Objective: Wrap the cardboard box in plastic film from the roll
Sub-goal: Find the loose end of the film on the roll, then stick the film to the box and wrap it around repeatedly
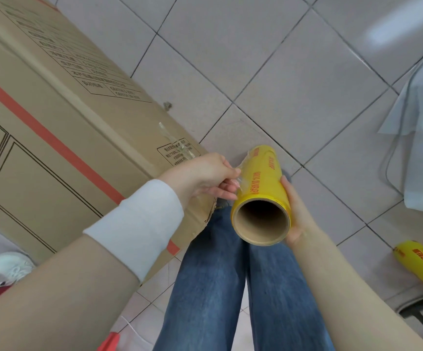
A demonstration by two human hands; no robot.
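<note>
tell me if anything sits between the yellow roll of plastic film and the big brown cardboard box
Only the left hand, pinching the film's loose edge, lies between the yellow roll of plastic film and the brown cardboard box. The right hand holds the roll's far side.

Yellow roll (263,178) with red lettering, brown core; tan cardboard box (53,138) with red stripe and black line print; grey tiled floor (294,79); blue jeans (230,287); white wristband (137,224).

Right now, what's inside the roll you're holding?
The roll shows a bare brown cardboard core, hollow and dark, with nothing visible in it. Its far end is out of view, so I cannot tell whether anything sits deeper in. The right hand cups its side.
</note>
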